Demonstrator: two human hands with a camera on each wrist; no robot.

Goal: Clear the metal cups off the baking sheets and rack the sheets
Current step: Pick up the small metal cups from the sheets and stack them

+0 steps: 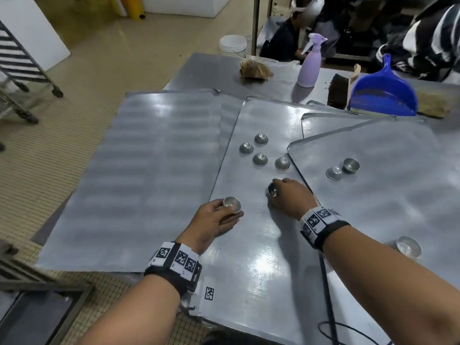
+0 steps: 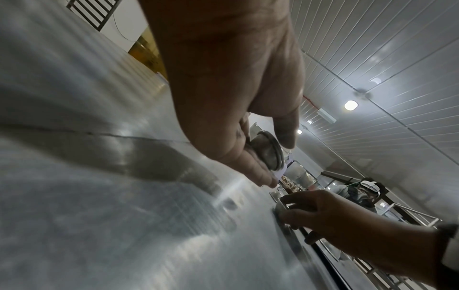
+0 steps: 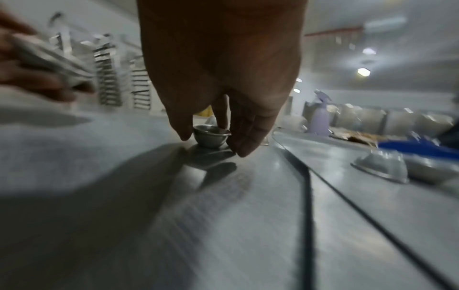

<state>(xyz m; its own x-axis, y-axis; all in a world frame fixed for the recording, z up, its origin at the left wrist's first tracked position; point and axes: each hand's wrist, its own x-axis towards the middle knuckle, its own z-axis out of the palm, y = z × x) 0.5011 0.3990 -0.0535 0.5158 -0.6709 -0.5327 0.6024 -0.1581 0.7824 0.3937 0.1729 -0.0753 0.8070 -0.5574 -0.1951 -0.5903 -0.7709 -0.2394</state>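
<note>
Several overlapping baking sheets cover the steel table: a left sheet (image 1: 129, 183), a middle sheet (image 1: 261, 265) and a right sheet (image 1: 388, 210). My left hand (image 1: 224, 211) holds one metal cup (image 1: 232, 204) just above the middle sheet, pinched between thumb and fingers (image 2: 269, 152). My right hand (image 1: 278, 189) curls round a second cup (image 1: 273, 191) standing on the same sheet (image 3: 211, 137). Several upturned cups (image 1: 260, 159) lie farther back on the middle sheet. Two cups (image 1: 334, 173) sit on the right sheet, and another cup (image 1: 409, 246) lies near my right forearm.
At the table's far side stand a purple spray bottle (image 1: 310, 68), a blue dustpan (image 1: 383, 93), a dark brush (image 1: 338, 90) and a bag of brown stuff (image 1: 255, 69). A wheeled rack (image 1: 17, 66) stands on the floor at the left. A person sits beyond the table.
</note>
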